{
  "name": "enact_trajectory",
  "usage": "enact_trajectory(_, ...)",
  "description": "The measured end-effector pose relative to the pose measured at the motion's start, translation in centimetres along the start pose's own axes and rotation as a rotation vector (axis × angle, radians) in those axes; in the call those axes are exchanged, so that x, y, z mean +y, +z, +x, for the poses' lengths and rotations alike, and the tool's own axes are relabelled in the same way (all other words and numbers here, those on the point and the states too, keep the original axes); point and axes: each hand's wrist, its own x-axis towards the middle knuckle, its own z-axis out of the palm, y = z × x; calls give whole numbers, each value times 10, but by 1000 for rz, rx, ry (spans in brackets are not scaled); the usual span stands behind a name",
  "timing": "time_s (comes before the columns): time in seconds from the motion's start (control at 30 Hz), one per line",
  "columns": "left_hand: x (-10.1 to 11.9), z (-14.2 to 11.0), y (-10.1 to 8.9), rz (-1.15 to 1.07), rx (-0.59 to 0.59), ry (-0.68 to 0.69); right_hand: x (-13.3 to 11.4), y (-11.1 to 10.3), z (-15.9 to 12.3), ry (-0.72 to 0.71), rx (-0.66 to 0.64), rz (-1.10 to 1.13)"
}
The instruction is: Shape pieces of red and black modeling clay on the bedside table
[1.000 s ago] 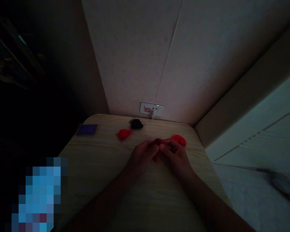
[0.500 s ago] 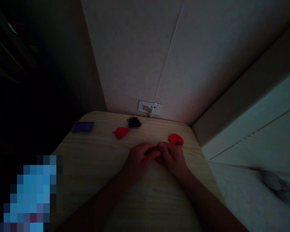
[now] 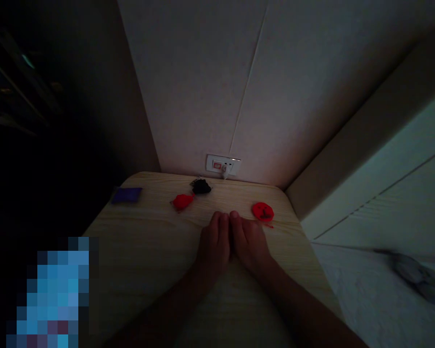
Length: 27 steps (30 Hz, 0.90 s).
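Note:
My left hand (image 3: 213,244) and my right hand (image 3: 252,241) are closed and pressed together over the middle of the table, thumbs side by side. What lies between them is hidden now; a red lump that looks like modelling clay showed there a moment before. Just beyond my right hand lies a flat red clay disc (image 3: 258,208) with dark marks like a face, and a thin red strip (image 3: 268,225) sits by its near edge. Farther back, to the left, are a red clay lump (image 3: 183,201) and a black clay lump (image 3: 202,187), apparently in clear wrapping.
A purple packet (image 3: 127,195) lies at the back left edge of the wooden table (image 3: 159,241). Behind the table, a socket (image 3: 223,166) with a white plug is set in the wall. A pale panel (image 3: 377,193) borders the right side. The room is dim.
My hands have come together, palms closing over the red clay so that it no longer shows. The strip beside the disc has come into sight. The camera view has shifted slightly.

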Motion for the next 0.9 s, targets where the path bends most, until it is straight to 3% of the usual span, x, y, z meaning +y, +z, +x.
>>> enact_trajectory(0.23,14,10,-3,121,45,112,-18,2,10,259,11,412)
enact_trajectory(0.33,19,21,-9,115,52,114,-24,-2,18,255,-45,485)
enact_trajectory(0.5,19,39,-13,109,72,159,-23,3,31,38,83,294)
enact_trajectory(0.73,2,41,-9,149,103,157,-6,23,28,45,123,166)
enact_trajectory(0.9,-4,34,-6,35,125,85,0,14,27,-15,171,3)
